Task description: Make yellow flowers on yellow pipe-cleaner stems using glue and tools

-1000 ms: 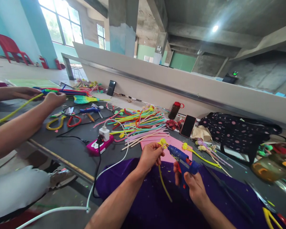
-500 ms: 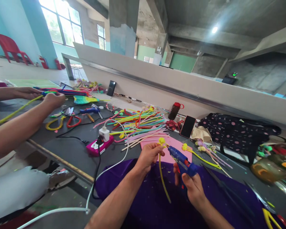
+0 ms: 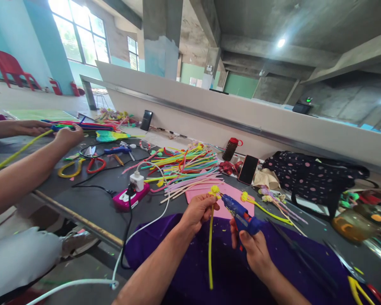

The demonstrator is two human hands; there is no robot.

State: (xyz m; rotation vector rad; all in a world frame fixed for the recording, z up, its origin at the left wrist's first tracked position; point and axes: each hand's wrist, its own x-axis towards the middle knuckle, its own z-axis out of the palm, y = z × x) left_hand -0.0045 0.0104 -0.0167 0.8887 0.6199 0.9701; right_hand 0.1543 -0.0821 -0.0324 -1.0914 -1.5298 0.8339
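My left hand (image 3: 199,210) is closed around a yellow pipe-cleaner flower (image 3: 211,224), pinching it just under the curled head, and the stem hangs down over the purple cloth (image 3: 184,262). A blue glue gun (image 3: 239,214) is gripped in my right hand (image 3: 253,250), its nozzle pointing up-left at the flower head. Both hands hover over the near edge of the dark table (image 3: 92,197), above a pink sheet (image 3: 206,195).
A heap of coloured pipe cleaners (image 3: 184,167) lies beyond the pink sheet. A pink power strip (image 3: 128,197) with a white cable sits to the left. A phone (image 3: 248,169), a bottle (image 3: 231,148) and a dotted black bag (image 3: 311,178) stand behind. Another person's arms (image 3: 34,161) work at left.
The yellow stem has swung from slanting right to hanging nearly straight down. Both hands have stayed close together, and the view shifted slightly.
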